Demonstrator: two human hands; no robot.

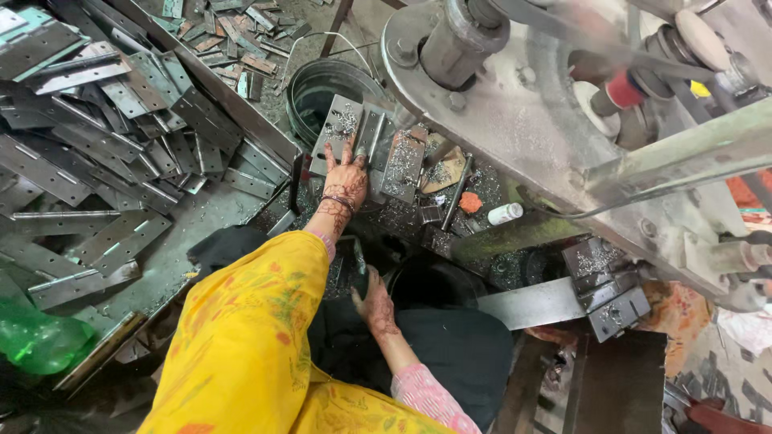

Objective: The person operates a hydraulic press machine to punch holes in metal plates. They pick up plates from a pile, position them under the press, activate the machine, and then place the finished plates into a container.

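I take the round dark bucket (322, 92) as my marker; just below it, toward the body, the left hand (346, 178) lies flat with fingers spread on a grey hinge plate (342, 124) dusted with bright metal shavings, touching it and pinching nothing; the right hand (376, 309) sits well below the bucket, close to the lap, curled round a small dark piece (359, 269) whose kind I cannot tell, and I cannot see how tightly the fingers grip it; to the right of the bucket the heavy grey machine (515, 104) with its bolted flange looms over the same ledge, and to the left of the bucket a heap of loose hinges (104, 120) slopes down toward the yellow sleeve (257, 321); as I judge it, the first risk is the shavings, since a bare palm pressed on swarf can be cut or pick up splinters if it slides; the second is the plate edges, which look sharp and unfinished; the third is the machine, for the left hand lies near its base and a drifting reach could bring fingers or the loose sleeve against its moving parts; the stacked hinges could also slip toward the arm if they are nudged
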